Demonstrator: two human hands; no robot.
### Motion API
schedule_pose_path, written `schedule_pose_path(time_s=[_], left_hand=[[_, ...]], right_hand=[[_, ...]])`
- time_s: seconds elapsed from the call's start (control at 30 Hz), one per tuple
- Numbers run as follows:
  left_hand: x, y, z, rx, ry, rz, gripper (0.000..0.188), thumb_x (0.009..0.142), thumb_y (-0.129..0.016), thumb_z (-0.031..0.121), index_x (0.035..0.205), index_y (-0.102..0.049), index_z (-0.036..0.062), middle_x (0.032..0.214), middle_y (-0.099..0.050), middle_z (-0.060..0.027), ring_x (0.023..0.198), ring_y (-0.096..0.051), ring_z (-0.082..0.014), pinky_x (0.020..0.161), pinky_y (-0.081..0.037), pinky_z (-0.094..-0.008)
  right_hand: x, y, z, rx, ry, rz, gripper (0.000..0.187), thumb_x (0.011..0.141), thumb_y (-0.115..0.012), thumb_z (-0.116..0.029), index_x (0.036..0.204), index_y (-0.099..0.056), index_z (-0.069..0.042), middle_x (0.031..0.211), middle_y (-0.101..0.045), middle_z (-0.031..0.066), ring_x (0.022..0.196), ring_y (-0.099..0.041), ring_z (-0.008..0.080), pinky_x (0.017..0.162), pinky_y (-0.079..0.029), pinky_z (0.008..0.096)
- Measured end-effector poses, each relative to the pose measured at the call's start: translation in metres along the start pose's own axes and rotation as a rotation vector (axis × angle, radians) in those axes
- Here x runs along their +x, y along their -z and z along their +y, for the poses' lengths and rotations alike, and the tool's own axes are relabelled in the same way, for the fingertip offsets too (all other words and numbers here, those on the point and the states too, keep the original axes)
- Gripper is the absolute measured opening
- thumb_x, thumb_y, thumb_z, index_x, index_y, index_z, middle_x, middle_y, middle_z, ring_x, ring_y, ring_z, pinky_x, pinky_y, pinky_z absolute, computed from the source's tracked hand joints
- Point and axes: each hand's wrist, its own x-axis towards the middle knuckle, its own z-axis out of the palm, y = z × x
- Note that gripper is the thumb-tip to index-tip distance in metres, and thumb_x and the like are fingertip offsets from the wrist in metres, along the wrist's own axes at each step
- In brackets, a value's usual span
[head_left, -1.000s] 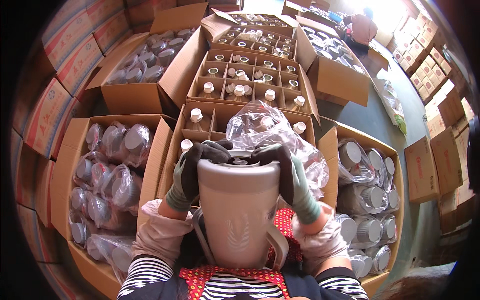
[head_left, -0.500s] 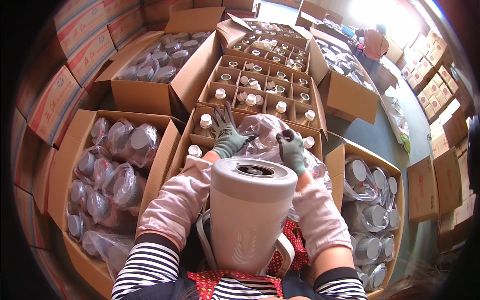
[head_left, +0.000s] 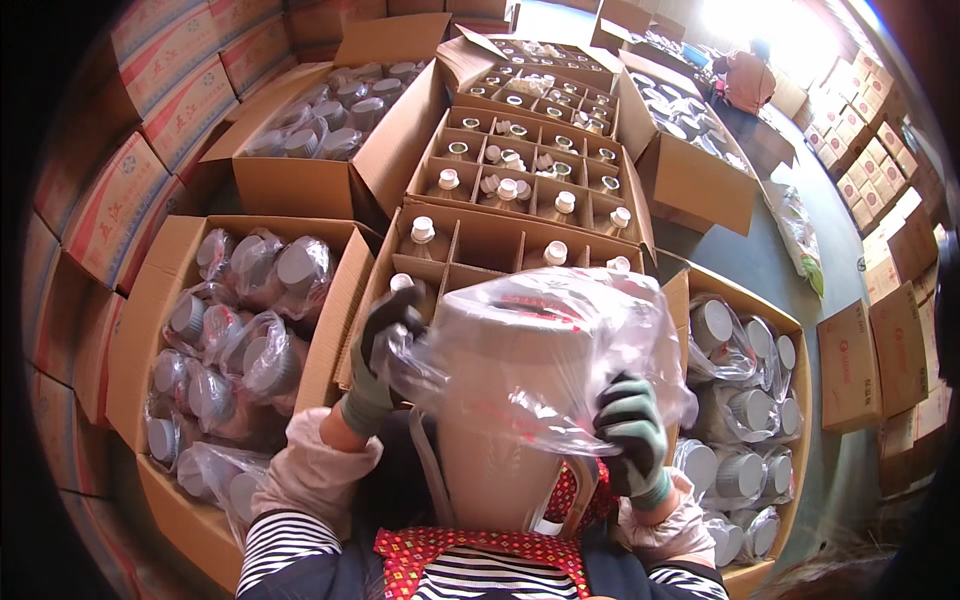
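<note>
A large pale thermos jug (head_left: 485, 470) with a handle on each side stands upright close against my front. Over its top hangs a clear plastic bag (head_left: 540, 345) with red print, spread wide and reaching partway down the body. My left hand (head_left: 378, 365), in a grey-green glove with dark palm, is closed on the bag's left edge. On the opposite side, my gloved right hand (head_left: 633, 430) has its fingers curled round the bag's lower right edge. The jug's top shows only dimly through the film.
Ahead lies a divided carton (head_left: 480, 255) of white-capped bottles, with more behind it. Cartons of bagged grey-lidded jugs stand to the left (head_left: 345, 290) and right (head_left: 675, 300). Stacked boxes (head_left: 120, 210) line the left side. A person (head_left: 748, 80) works at the far right.
Both hands have come back toward me, bringing the plastic bag from over the carton onto the jug. The bag is now spread over the jug's top, and the carton's dividers show.
</note>
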Motion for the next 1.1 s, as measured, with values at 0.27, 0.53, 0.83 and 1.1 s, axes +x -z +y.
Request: schedule_pose_path(time_s=[0.27, 0.53, 0.83, 1.1], left_hand=[[-0.116, 0.013, 0.027, 0.753, -0.069, -0.229, 0.075, 0.086, -0.057, -0.006, 0.158, -0.035, -0.0059, 0.105, -0.069, -0.0189, 0.092, -0.069, -0.035, 0.082, -0.057, -0.043], [-0.159, 0.0, 0.048, 0.96, -0.259, -0.484, 0.063, 0.08, -0.063, 0.001, 0.14, -0.047, -0.0103, 0.108, -0.065, -0.024, 0.109, -0.06, -0.0457, 0.107, -0.042, -0.0558], [-0.108, -0.018, 0.034, 0.785, -0.172, -0.374, 0.069, 0.085, -0.067, 0.012, 0.147, -0.04, -0.002, 0.123, -0.062, -0.0276, 0.114, -0.061, -0.0471, 0.102, -0.048, -0.0522], [-0.105, -0.001, 0.005, 0.824, -0.076, -0.322, 0.064, 0.091, -0.061, 0.016, 0.148, -0.043, -0.0073, 0.127, -0.064, -0.0274, 0.122, -0.059, -0.0447, 0.112, -0.042, -0.0508]], right_hand=[[-0.119, -0.026, -0.055, -0.052, -0.469, 0.17, 0.017, 0.089, -0.068, -0.007, 0.103, -0.063, 0.002, 0.107, -0.063, 0.0182, 0.11, -0.062, 0.037, 0.098, -0.049, 0.0454], [-0.17, -0.011, -0.103, -0.373, -0.373, -0.437, 0.028, 0.077, -0.074, -0.008, 0.105, -0.072, -0.008, 0.124, -0.068, 0.0106, 0.129, -0.054, 0.0373, 0.11, -0.041, 0.0534], [-0.132, -0.013, -0.093, -0.467, -0.312, 0.068, 0.056, 0.079, -0.073, -0.001, 0.133, -0.06, -0.001, 0.151, -0.044, 0.0302, 0.133, -0.055, 0.0446, 0.109, -0.048, 0.0495], [-0.15, -0.037, -0.103, -0.336, -0.301, -0.113, 0.055, 0.074, -0.073, 0.003, 0.128, -0.072, -0.01, 0.154, -0.038, 0.034, 0.141, -0.044, 0.0507, 0.115, -0.043, 0.053]])
